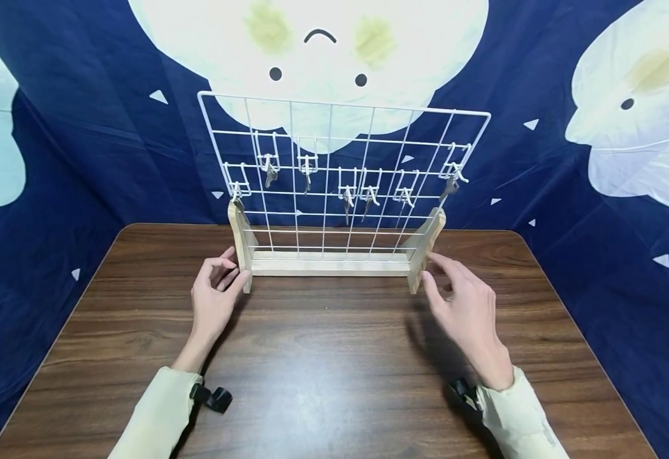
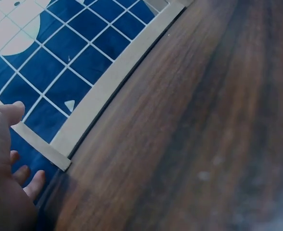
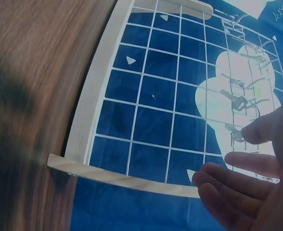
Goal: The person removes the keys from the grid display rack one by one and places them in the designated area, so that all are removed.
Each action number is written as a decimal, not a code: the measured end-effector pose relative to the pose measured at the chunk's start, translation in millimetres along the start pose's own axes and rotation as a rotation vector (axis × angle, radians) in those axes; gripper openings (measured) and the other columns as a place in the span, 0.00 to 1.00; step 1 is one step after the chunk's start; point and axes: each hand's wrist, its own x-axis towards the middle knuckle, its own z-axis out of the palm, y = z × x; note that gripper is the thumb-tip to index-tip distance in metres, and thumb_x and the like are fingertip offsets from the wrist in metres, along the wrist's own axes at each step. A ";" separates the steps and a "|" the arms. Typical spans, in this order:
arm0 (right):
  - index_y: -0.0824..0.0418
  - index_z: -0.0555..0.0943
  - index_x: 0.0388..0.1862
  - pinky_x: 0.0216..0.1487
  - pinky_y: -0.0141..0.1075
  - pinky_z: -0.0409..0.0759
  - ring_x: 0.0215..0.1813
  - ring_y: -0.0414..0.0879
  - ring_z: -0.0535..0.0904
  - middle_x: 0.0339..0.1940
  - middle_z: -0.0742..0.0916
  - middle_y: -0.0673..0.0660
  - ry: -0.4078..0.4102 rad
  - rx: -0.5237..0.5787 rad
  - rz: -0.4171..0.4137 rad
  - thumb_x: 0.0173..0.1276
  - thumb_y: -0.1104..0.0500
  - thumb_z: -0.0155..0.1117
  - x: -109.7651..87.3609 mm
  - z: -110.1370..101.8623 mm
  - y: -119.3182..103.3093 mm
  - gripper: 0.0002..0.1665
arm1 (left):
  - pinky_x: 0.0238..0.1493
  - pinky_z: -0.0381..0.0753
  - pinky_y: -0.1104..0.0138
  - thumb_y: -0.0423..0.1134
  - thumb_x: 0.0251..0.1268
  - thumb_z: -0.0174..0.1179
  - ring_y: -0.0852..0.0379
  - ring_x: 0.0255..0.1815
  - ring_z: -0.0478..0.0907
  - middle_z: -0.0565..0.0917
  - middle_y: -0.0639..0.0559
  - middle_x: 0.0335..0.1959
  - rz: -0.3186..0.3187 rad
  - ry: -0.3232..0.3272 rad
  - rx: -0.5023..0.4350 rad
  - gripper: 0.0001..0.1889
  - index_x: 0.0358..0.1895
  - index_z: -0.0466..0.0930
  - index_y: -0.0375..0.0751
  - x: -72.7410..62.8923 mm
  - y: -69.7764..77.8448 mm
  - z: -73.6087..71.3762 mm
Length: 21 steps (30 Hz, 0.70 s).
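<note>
A white wire grid rack (image 1: 329, 169) stands upright in a pale wooden base (image 1: 330, 264) at the back of the table. Several white hooks (image 1: 307, 162) hang on the wires, with small metal keys (image 1: 271, 175) on them. My left hand (image 1: 214, 296) is at the left wooden side piece (image 1: 239, 236), thumb tip right at its edge; the other fingers are loosely bent and spread in the left wrist view. My right hand (image 1: 466, 306) is beside the right side piece (image 1: 426, 242), thumb and fingertips close to it, fingers relaxed and apart (image 3: 247, 183).
The brown wood-grain table (image 1: 311, 357) extends in front of the rack. Behind and at both sides hangs a dark blue cloth (image 1: 82, 159) with white cloud faces (image 1: 317, 57). A black strap device (image 1: 214, 396) sits on the left wrist, another (image 1: 463, 392) on the right.
</note>
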 end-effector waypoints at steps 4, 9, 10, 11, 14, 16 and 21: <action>0.61 0.90 0.61 0.30 0.44 0.86 0.33 0.48 0.89 0.42 0.94 0.57 0.004 0.009 -0.009 0.74 0.58 0.74 1.3 2.0 -3.7 0.19 | 0.63 0.87 0.72 0.17 0.66 0.72 0.66 0.63 0.85 0.88 0.52 0.64 -0.040 0.001 -0.017 0.16 0.49 0.74 0.16 3.7 -1.4 1.4; 0.61 0.90 0.61 0.30 0.42 0.85 0.32 0.47 0.88 0.42 0.95 0.56 -0.001 0.057 -0.011 0.74 0.58 0.73 5.3 4.9 -12.2 0.19 | 0.60 0.87 0.76 0.17 0.64 0.73 0.69 0.58 0.86 0.88 0.46 0.67 -0.047 -0.021 0.027 0.16 0.47 0.75 0.17 6.2 -4.4 0.1; 0.60 0.90 0.61 0.31 0.41 0.86 0.32 0.46 0.88 0.42 0.95 0.55 -0.005 0.072 -0.010 0.74 0.58 0.74 6.4 5.4 -14.5 0.18 | 0.59 0.87 0.77 0.17 0.64 0.73 0.70 0.57 0.86 0.86 0.42 0.69 -0.044 -0.031 0.045 0.15 0.47 0.75 0.18 6.1 -4.8 -0.6; 0.60 0.90 0.61 0.31 0.40 0.86 0.32 0.45 0.88 0.42 0.95 0.55 -0.008 0.088 -0.006 0.74 0.59 0.74 7.3 5.8 -16.9 0.18 | 0.57 0.87 0.77 0.17 0.65 0.73 0.71 0.55 0.86 0.85 0.38 0.70 -0.040 -0.042 0.062 0.15 0.47 0.75 0.19 5.6 -5.0 -1.3; 0.59 0.90 0.60 0.31 0.40 0.87 0.31 0.41 0.86 0.41 0.94 0.54 -0.020 0.139 0.003 0.74 0.60 0.75 9.4 7.3 -24.0 0.18 | 0.55 0.87 0.80 0.17 0.66 0.73 0.73 0.53 0.85 0.83 0.32 0.71 -0.029 -0.072 0.109 0.13 0.46 0.76 0.20 3.9 -5.9 -3.3; 0.59 0.91 0.60 0.31 0.39 0.86 0.29 0.40 0.84 0.40 0.94 0.54 -0.028 0.169 0.005 0.74 0.61 0.75 9.9 8.7 -28.3 0.17 | 0.55 0.86 0.81 0.18 0.68 0.72 0.74 0.54 0.84 0.83 0.31 0.70 -0.025 -0.087 0.133 0.13 0.45 0.76 0.20 2.8 -6.4 -3.7; 0.60 0.91 0.58 0.31 0.29 0.86 0.29 0.41 0.85 0.39 0.94 0.55 -0.049 0.260 0.015 0.73 0.63 0.75 11.1 14.0 -38.7 0.16 | 0.59 0.84 0.81 0.19 0.70 0.71 0.78 0.57 0.83 0.85 0.28 0.67 -0.033 -0.109 0.144 0.12 0.44 0.75 0.21 1.5 -6.2 -2.2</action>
